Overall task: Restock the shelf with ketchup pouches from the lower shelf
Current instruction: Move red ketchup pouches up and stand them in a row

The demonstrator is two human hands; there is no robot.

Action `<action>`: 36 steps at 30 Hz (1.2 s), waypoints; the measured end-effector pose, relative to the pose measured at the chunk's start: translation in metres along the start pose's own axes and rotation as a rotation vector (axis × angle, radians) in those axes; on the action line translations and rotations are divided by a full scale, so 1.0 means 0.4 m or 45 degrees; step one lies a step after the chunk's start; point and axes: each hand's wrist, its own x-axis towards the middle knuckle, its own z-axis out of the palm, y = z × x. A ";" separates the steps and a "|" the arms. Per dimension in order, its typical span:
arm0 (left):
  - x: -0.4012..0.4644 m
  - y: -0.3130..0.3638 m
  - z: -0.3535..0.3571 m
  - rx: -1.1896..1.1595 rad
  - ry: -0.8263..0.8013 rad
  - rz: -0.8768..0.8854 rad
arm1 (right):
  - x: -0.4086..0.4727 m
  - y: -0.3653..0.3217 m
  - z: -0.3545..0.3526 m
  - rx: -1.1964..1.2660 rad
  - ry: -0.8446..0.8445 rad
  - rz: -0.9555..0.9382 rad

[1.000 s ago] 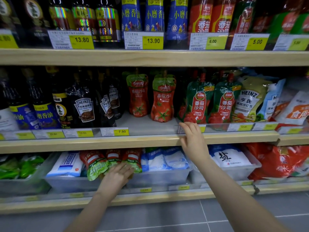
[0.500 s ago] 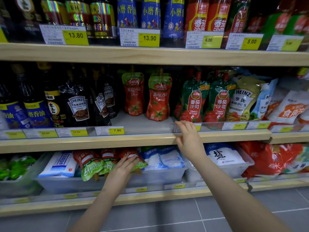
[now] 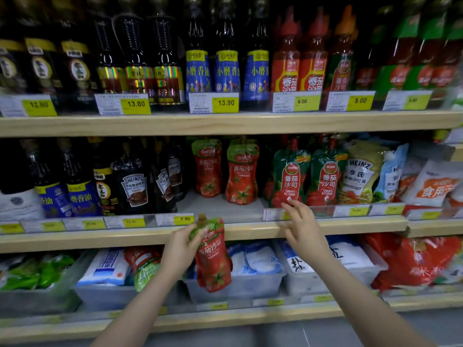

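Note:
My left hand (image 3: 181,249) grips a red ketchup pouch (image 3: 213,261) by its green top, upright, in front of the middle shelf's wooden edge (image 3: 120,237). Two matching red pouches (image 3: 241,175) stand on the middle shelf, with bare shelf in front of them. More ketchup pouches (image 3: 145,269) lie in a clear bin (image 3: 100,294) on the lower shelf. My right hand (image 3: 302,225) hovers with fingers apart at the middle shelf's price rail, just below the green-and-red ketchup pouches (image 3: 290,179).
Dark sauce bottles (image 3: 132,189) fill the middle shelf's left side. Heinz pouches (image 3: 360,174) and white bags stand to the right. Salt bags (image 3: 253,259) sit in clear bins on the lower shelf. The top shelf holds bottles behind yellow price tags (image 3: 225,103).
My left hand has taken a ketchup pouch out of the lower bin and lifted it to the middle shelf's edge. My right hand has come off the rail, fingers spread.

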 end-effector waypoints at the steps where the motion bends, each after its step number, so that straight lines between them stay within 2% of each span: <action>1: 0.016 0.022 -0.006 -0.042 0.017 0.022 | -0.002 0.016 -0.011 -0.018 0.023 0.037; 5: 0.110 0.142 -0.023 -0.146 0.123 0.180 | 0.003 0.053 -0.029 -0.098 -0.014 0.118; 11: 0.259 0.273 -0.014 -0.115 0.261 0.431 | 0.008 0.049 -0.025 -0.071 0.009 0.148; 19: 0.313 0.317 0.056 0.135 0.412 0.668 | 0.010 0.069 -0.022 -0.030 0.039 0.098; 26: 0.287 0.346 0.035 0.285 0.555 1.049 | 0.007 0.076 0.000 -0.003 0.088 0.109; 28: 0.282 0.357 0.025 0.260 0.547 1.025 | 0.008 0.074 0.000 0.027 0.095 0.108; 33: 0.237 0.346 0.021 -0.052 0.414 0.735 | 0.006 0.033 -0.040 0.345 0.136 0.185; 34: 0.226 0.342 0.031 -0.096 0.374 0.676 | 0.001 0.017 -0.051 0.446 0.100 0.187; 36: 0.204 0.337 0.055 -0.194 0.303 0.575 | -0.006 -0.026 -0.067 0.778 -0.141 0.216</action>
